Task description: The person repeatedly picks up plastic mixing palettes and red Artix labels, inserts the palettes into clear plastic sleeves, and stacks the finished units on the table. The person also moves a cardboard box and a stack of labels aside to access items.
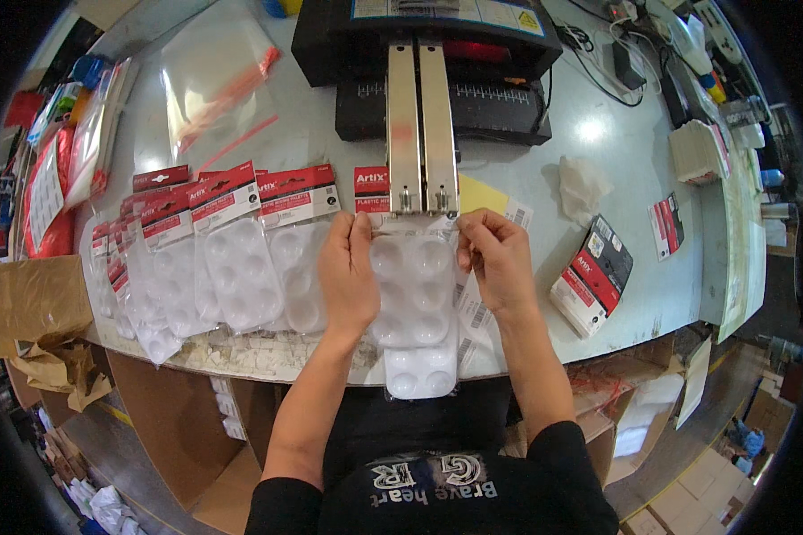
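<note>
My left hand point(348, 276) and my right hand point(498, 259) pinch the two top corners of a clear bag holding a white plastic palette point(410, 285) with round wells. The bag's top edge sits under the metal jaws of a black sealing machine point(422, 125). A second white palette point(422, 374) lies beneath it, reaching over the table's front edge. A red and white header card point(371, 189) lies just left of the jaws.
Several bagged palettes with red header cards point(232, 250) overlap in a row at left. A stack of header cards point(593, 276) lies at right, beside a crumpled white tissue point(582, 183). Empty clear bags point(214, 80) lie at back left. Brown cardboard boxes point(36, 303) stand below.
</note>
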Demonstrator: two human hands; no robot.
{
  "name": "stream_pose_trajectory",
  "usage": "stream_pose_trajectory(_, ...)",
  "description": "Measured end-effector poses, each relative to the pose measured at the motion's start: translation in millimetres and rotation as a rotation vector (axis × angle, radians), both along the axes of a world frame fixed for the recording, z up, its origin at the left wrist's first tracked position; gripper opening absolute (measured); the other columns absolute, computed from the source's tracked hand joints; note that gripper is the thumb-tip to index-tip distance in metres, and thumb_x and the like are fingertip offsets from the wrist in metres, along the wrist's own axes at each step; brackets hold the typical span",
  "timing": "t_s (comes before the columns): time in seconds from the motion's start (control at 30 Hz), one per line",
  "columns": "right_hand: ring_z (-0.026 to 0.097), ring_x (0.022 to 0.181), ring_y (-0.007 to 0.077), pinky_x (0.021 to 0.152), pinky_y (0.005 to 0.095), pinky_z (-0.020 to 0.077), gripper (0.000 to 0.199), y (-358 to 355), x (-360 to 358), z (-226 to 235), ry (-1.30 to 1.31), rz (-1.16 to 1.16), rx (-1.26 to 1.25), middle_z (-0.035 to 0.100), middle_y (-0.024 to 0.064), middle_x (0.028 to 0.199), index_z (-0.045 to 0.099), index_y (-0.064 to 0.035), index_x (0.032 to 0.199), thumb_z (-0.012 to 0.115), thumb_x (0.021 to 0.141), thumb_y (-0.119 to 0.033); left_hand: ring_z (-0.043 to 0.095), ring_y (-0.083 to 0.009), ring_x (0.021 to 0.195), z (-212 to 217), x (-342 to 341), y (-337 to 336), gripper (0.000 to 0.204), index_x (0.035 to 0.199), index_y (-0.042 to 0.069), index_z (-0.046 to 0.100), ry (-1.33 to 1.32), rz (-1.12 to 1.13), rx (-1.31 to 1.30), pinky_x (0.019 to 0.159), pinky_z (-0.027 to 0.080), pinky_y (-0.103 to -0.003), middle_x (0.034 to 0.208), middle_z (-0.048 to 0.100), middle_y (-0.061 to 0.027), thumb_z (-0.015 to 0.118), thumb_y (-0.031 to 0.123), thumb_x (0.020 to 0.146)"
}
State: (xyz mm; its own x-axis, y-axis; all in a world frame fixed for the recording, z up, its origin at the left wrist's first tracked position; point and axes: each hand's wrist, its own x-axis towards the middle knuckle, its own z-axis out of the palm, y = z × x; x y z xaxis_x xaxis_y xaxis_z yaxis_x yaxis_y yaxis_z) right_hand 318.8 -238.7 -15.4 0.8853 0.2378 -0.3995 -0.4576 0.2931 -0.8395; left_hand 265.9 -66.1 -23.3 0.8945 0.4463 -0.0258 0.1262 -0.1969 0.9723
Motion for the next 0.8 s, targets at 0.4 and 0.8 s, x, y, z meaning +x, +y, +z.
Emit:
stream_pose_trajectory(0.4,0.059,0.111,0.0241,0.091,0.0355,0.0453,0.061,-96,-5,49,-0.506,-0.012,-1.056,0.062,0.0149,0.118,0.054,0.0010,0.125,0.077,0.073,-0.023,0.062,-0.0253,0.083,56,-22,75,0.032,0.104,0.000,0.061,0.345,0.349,-0.045,0.079,0.048,-0.036,0.085,0.064,-0.0128,0.045,0.027,0.097)
stream_pose_trajectory(0.8,0.053,0.119,0.0221,0.102,0.0417,0.0274,0.093,-177,-6,28,-0.495,0.219,-1.509,0.053,0.0115,0.134,0.050,-0.0091,0.132,0.083,0.052,-0.044,0.046,-0.0305,0.113,-2,-78,-18,0.018,0.083,0.004,0.061,0.147,-0.174,0.639,0.095,0.035,-0.042,0.118,0.050,-0.0162,0.073,0.014,0.075)
